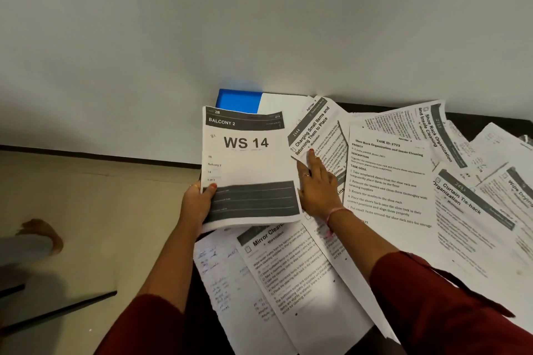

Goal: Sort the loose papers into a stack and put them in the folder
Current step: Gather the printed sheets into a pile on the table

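Two bare hands are seen over a dark table (375, 108) strewn with printed sheets. A small stack of papers (249, 167), topped by a page headed "WS 14", is gripped at its lower left corner by the left hand (199, 202), with the thumb curled over the top sheet and the fingers hidden beneath. The stack is held raised and tilted above the other sheets. The right hand (314, 184) is laid flat just beside the stack's right edge, its fingers extended and its index fingertip pressed on the "Charging Small Items" sheet (315, 132); nothing is gripped by it. A ring is worn on one of its fingers and a thread band at the wrist.

Loose papers (389, 181) are spread overlapping across the table to the right and below the hands, among them a "Mirror Cleaning" sheet (288, 268) and a "Shoe Rack Organization" page. A blue folder (239, 101) is seen against the wall behind the stack, partly covered by papers. Dark red sleeves (432, 297) are worn on both arms.
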{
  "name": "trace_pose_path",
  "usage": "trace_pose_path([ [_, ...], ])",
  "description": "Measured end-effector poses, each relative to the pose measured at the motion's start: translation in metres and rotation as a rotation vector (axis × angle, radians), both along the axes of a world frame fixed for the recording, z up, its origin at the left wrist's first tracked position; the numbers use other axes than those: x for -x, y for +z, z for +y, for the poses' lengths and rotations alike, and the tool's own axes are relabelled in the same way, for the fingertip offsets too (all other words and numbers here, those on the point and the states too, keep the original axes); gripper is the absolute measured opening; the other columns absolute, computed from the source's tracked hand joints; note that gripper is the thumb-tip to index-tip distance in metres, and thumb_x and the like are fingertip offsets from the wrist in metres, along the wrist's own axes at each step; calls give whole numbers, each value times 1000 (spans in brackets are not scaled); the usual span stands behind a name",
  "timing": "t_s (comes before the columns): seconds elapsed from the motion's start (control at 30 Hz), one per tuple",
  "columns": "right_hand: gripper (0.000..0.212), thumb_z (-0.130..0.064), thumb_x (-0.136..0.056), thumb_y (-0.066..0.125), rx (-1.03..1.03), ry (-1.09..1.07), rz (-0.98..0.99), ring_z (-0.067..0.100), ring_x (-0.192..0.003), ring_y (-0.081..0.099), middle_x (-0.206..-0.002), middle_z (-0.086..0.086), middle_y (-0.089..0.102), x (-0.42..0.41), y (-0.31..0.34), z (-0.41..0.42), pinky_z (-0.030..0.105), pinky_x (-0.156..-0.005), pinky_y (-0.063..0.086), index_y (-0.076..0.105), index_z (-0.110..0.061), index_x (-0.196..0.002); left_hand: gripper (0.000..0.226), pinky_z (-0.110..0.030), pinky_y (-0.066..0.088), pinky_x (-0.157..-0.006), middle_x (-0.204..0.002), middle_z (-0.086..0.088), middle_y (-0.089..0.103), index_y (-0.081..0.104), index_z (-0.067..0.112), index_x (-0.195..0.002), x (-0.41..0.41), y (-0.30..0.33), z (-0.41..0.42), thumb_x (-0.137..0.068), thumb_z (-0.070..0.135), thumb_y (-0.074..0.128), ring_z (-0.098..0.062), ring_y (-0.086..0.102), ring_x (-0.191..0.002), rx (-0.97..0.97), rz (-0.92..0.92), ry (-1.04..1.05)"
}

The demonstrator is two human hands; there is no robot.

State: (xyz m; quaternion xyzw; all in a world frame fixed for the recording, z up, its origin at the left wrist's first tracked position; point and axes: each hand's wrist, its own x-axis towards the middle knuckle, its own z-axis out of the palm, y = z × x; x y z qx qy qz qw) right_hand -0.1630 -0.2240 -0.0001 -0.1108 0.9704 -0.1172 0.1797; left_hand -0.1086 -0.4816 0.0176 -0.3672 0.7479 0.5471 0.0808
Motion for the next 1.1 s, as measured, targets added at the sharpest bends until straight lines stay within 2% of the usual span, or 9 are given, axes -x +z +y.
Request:
trace_pose_path([
  [0.1,60,-43,-100,32,45,-67,35,27,-145,13,-161,4,1,10,0,2,53,-113,18,20,-15,-151,36,-36,44,-85,-123,-19,60,54,-2,-125,22,-4,-7,-99,23,51,-32,56,-110,62,-26,-49],
  [0.17,55,-37,-100,33,167,-146,34,27,-138,29,-157,6,18,15,0,4,53,-110,28,22,-17,-150,36,-37,45,-86,-124,-19,60,54,-1,-125,32,-6,-10,-99,23,50,-32,57,-110,88,-29,-87],
  [0.27,47,-29,-100,35,432,-314,75,22,-119,48,-136,6,43,18,3,9,43,-102,41,32,-15,-145,36,-36,45,-88,-127,-18,58,52,1,-129,45,-7,-12,-99,22,49,-31,56,-112,126,-14,-139],
  [0.37,46,-22,-102,38,611,-455,73,11,-125,36,-141,5,39,14,8,17,23,-106,25,32,-10,-147,37,-36,46,-89,-128,-18,57,50,1,-130,57,-4,-9,-100,22,48,-31,55,-114,165,-15,-185],
  [0.47,48,-21,-100,46,707,-522,128,22,-138,32,-150,10,35,13,7,24,32,-114,25,35,-9,-146,37,-33,45,-88,-131,-17,55,47,1,-130,67,-2,-4,-100,21,48,-30,54,-117,193,-15,-197],
  [0.8,54,-30,-96,52,666,-516,108,27,-141,29,-151,11,33,16,-7,25,48,-115,27,35,-17,-146,45,-34,48,-90,-140,-17,46,29,5,-141,80,-1,8,-100,15,45,-30,51,-123,232,30,-215],
  [0.93,54,-31,-96,53,658,-505,97,29,-137,35,-147,13,36,19,-5,25,50,-112,32,37,-15,-144,48,-36,46,-92,-137,-20,40,34,3,-139,84,-2,10,-97,18,51,-33,44,-124,412,65,-266],
  [1.0,53,-31,-95,54,665,-483,104,28,-132,40,-144,13,38,19,-3,25,45,-111,35,39,-15,-143,49,-39,43,-95,-137,-20,38,35,3,-139,85,-2,12,-96,19,52,-33,39,-125,481,55,-296],
  [1.1,40,-25,-94,57,652,-416,136,17,-117,46,-138,10,42,18,4,22,25,-102,40,53,-14,-132,51,-41,40,-98,-141,-18,35,33,3,-139,82,-3,16,-94,18,53,-34,35,-127,530,70,-325],
])
